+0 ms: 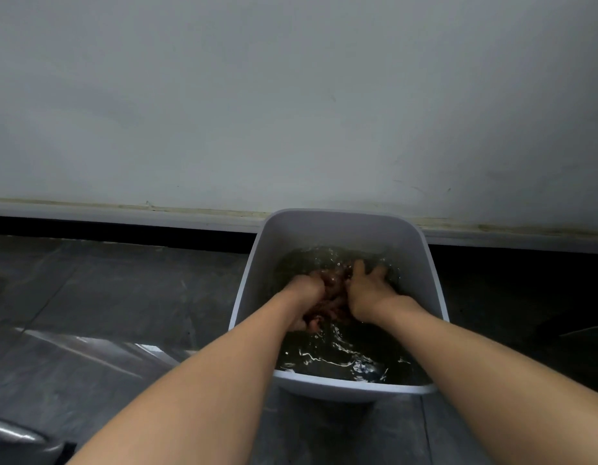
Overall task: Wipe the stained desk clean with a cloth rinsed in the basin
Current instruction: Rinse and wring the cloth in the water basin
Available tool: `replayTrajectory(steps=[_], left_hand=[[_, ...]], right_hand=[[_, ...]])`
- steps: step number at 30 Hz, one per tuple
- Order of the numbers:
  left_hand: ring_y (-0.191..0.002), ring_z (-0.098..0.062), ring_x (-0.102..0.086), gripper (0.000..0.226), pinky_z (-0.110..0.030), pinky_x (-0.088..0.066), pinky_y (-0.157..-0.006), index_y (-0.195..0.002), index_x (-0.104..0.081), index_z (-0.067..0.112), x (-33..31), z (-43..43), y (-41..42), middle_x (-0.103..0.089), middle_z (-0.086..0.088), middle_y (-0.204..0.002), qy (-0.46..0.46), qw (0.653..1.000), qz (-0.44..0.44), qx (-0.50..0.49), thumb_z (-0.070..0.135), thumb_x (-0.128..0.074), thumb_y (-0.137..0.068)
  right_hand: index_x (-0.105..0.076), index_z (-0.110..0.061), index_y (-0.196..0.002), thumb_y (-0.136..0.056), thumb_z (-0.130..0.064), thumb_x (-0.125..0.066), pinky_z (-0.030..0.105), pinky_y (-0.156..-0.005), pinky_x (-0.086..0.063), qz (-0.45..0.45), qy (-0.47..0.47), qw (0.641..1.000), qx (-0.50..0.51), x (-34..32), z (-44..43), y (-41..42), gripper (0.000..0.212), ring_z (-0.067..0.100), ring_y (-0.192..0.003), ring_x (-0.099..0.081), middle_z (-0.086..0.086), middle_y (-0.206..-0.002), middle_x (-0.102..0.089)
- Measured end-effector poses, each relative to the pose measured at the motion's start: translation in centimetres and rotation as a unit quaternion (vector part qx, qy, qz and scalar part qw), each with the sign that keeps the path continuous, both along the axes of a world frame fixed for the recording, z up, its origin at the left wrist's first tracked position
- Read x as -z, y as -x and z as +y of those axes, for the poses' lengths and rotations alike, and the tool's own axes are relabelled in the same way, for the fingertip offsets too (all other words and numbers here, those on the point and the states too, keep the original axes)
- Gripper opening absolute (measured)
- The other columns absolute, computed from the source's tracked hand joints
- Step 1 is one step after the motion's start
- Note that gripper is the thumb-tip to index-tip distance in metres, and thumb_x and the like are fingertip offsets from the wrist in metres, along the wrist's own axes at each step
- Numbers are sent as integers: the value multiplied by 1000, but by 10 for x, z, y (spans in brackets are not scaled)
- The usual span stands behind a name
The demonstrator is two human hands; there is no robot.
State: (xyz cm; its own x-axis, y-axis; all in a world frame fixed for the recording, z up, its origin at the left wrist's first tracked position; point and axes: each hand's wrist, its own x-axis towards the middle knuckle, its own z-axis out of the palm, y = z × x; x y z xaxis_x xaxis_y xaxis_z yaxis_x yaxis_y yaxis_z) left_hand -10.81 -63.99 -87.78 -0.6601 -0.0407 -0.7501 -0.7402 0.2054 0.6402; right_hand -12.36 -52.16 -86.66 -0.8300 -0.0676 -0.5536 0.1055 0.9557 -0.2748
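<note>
Lower middle of the frame: a white basin (257,273), full of dark, splashy water (344,360). In the water, mid-basin: a bunched reddish cloth (334,297), squeezed between both hands. On its left side, the left hand (304,297), curled round it and gripping. On the other side, the right hand (368,290), spread wide, palm pushed against the bunch, partly under water and hard to see.

Probably soft and floppy, and heavy with water right now. Most likely slippery too, and drippy once lifted. Best to grab the fat middle of the bunch with both hands, not a loose corner. Then squeeze or twist hard over the basin before going to the desk. No desk in view here. Nothing to break, so no need to be gentle.
</note>
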Motion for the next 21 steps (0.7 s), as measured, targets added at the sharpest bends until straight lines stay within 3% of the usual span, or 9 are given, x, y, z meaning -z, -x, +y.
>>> replayTrajectory(steps=[2,5,8,10,12,14,16,17,21], left_hand=[[-73,-24,-63,24,-32,-52,-56,-116,-59,8,8,6,1,-67,-12,-96,115,990,21,81,22,-43,-105],[-122,-36,-57,66,-45,-48,-102,-153,-19,4,17,10,1,-55,-21,-137,214,963,10,162,18,-55,-100],[-83,-29,-68,25,-34,-56,-63,-121,-56,7,22,4,7,-68,-15,-102,129,977,19,167,21,-54,-101],[-56,-16,-54,20,-17,-37,-37,-91,-56,9,22,3,5,-59,-8,-74,84,992,-34,91,12,-41,-104],[-52,-13,-48,29,-12,-28,-32,-84,-53,10,21,3,7,-54,-6,-67,33,998,-49,16,10,-32,-104],[-62,-22,-63,34,-20,-49,-47,-92,-58,4,13,2,6,-64,-15,-72,-23,997,-36,-59,17,-29,-106],[-100,-32,-64,41,-34,-50,-88,-121,-55,3,4,-1,6,-66,-24,-107,-83,985,-26,-151,27,-25,-108],[-104,-33,-60,40,-36,-45,-94,-130,-51,5,-1,-3,5,-62,-22,-112,-109,980,-16,-166,27,-24,-109],[-61,-20,-56,34,-28,-45,-53,-105,-63,6,-5,-1,4,-60,-13,-71,-101,988,-21,-117,18,-31,-108]], right_hand=[[-15,-17,-153,-95,-7,-58,47,-110,-40,-5,-37,998,-45,4,-1,-2,73,47,-130,-45,27,-154,-7],[-25,-15,-153,-94,-12,-63,45,-109,-43,-32,-25,998,-45,13,-6,0,70,41,-132,-46,23,-154,-21],[-52,-6,-134,-100,-15,-54,32,-88,-47,-48,40,998,-8,16,-10,0,35,30,-120,-58,17,-136,-54],[-62,-5,-114,-104,-16,-47,29,-71,-47,-42,98,994,38,14,-14,0,22,28,-103,-65,14,-114,-65],[-61,-4,-96,-105,-18,-42,28,-51,-44,-57,188,971,134,5,-20,-7,25,26,-72,-64,14,-88,-64],[-58,-2,-95,-105,-24,-38,23,-39,-35,-62,240,948,199,-9,-28,-18,31,25,-58,-57,17,-81,-62],[-55,-5,-97,-106,-30,-36,23,-40,-38,-33,256,946,198,-19,-38,-26,34,25,-64,-58,16,-89,-61],[-53,-8,-94,-107,-32,-34,26,-43,-43,-8,246,952,182,-21,-41,-29,33,26,-71,-60,14,-92,-60],[-64,-10,-92,-107,-25,-36,37,-76,-53,97,208,961,152,-14,-33,-26,35,26,-92,-66,12,-102,-68]])
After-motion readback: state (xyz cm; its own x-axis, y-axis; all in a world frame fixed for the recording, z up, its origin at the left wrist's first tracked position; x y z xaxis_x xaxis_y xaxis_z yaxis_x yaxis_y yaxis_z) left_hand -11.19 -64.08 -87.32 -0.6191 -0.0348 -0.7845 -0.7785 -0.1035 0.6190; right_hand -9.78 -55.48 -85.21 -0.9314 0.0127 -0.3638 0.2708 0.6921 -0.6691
